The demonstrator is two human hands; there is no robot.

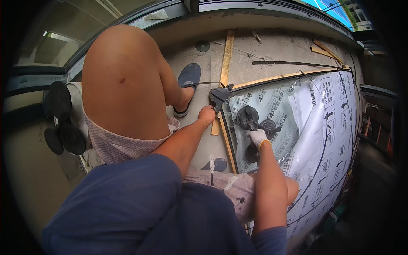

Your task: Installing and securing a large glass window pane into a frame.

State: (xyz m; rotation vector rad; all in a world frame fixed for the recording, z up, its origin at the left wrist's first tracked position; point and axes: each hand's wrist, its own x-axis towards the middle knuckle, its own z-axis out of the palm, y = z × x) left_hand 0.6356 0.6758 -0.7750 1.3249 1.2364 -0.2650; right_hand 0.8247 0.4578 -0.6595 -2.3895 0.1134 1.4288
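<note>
Concrete floor (pixel 242 46) surrounds the glass pane (pixel 265 100), ahead and right of the person. Left hand (pixel 207 115) grips the black corner guard (pixel 219 98) at the pane's corner; gloved right hand (pixel 258 138) is closed around the suction lifter (pixel 246 117). Caution: printed film, if beneath the cups, could weaken suction; jerking the guard could chip glass.

Gloved right hand (pixel 258 138) wraps the handle of a black suction lifter (pixel 247 117) on a glass pane (pixel 274 100) as I watch remotely; bare left hand (pixel 207 114) touches a dark corner piece (pixel 219 97). Beside the pane, a wooden strip (pixel 228 53) crosses the concrete floor (pixel 293 44).
</note>
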